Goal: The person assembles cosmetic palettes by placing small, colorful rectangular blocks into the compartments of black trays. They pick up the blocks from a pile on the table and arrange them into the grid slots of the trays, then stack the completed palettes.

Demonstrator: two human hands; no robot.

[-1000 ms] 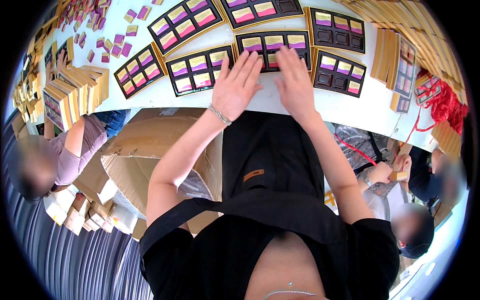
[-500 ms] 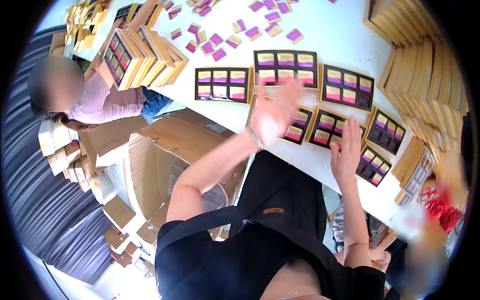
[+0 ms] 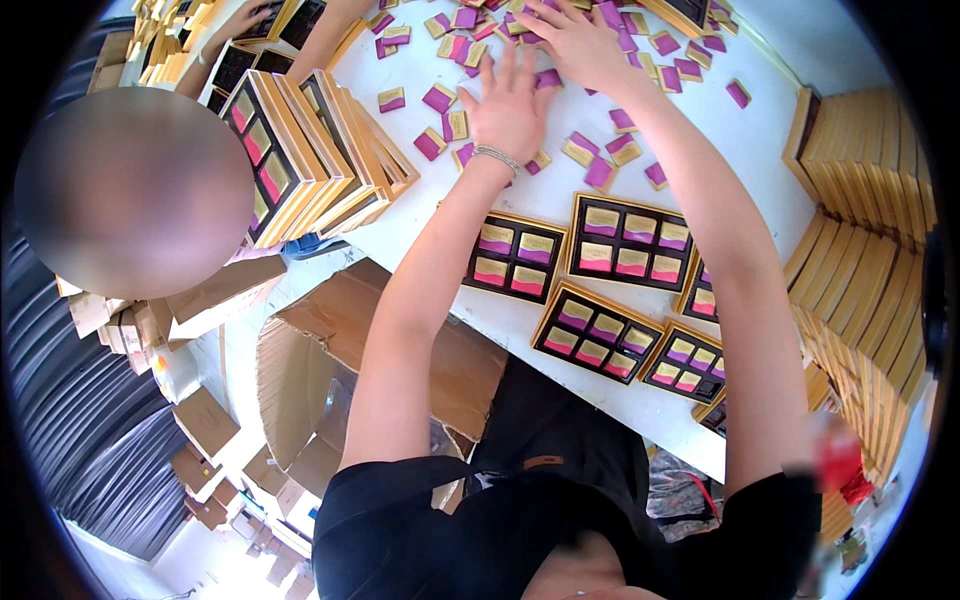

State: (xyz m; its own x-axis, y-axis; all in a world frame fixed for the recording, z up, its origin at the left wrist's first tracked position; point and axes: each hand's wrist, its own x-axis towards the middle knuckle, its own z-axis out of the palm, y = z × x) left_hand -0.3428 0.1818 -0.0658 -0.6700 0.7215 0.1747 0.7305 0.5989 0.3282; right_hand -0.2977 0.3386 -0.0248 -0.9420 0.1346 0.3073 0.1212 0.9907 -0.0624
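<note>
My left hand point(image 3: 507, 112) lies with its fingers spread among loose purple-and-gold square packets point(image 3: 440, 97) on the white table. Farther off, my right hand point(image 3: 583, 48) stretches into the denser pile of packets point(image 3: 625, 40), its fingers apart; nothing shows in its grasp. Nearer to me, between my forearms, are several gold-rimmed boxes with black compartment trays. The left box point(image 3: 514, 258) and the middle box point(image 3: 630, 240) hold packets in gold with purple or pink. Another filled box point(image 3: 598, 333) is close to the table's front edge. My right forearm partly hides the boxes at the right.
Gold-edged boxes stand stacked at the right point(image 3: 860, 250), and more lean together at the left point(image 3: 310, 160). A person works at the far left, one hand point(image 3: 245, 20) over trays. A large open cardboard carton point(image 3: 330, 350) stands below the table's left edge.
Both my hands have moved from above the boxes to the far loose packets. The view has shifted, showing more of the pile, and the person at the left appears closer.
</note>
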